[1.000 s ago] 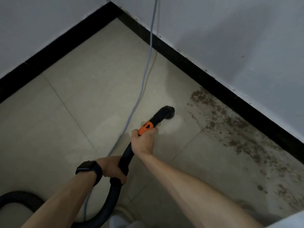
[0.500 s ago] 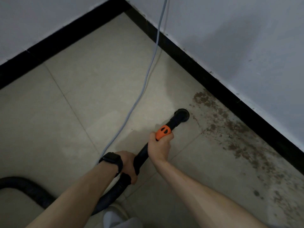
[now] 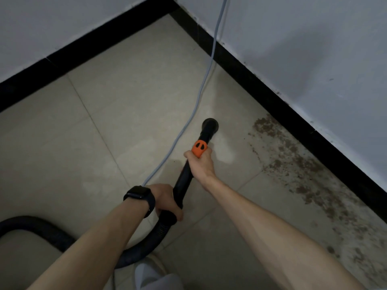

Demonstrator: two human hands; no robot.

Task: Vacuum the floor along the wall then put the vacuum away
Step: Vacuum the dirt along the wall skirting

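My right hand (image 3: 200,164) is clenched round the black vacuum wand (image 3: 185,181), directly behind its orange collar (image 3: 200,148). My left hand (image 3: 165,198), with a black watch (image 3: 139,195) at the wrist, grasps the wand's rear end, where the ribbed hose (image 3: 52,235) joins. The nozzle (image 3: 210,123) rests on the tiled floor (image 3: 125,101). Right of the nozzle, a brown dirt patch (image 3: 293,164) lies along the black baseboard (image 3: 272,93). Just left of the nozzle, a grey cable (image 3: 201,88) runs across the floor and up the wall beyond it.

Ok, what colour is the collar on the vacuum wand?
Orange collar, on a black wand; head view.
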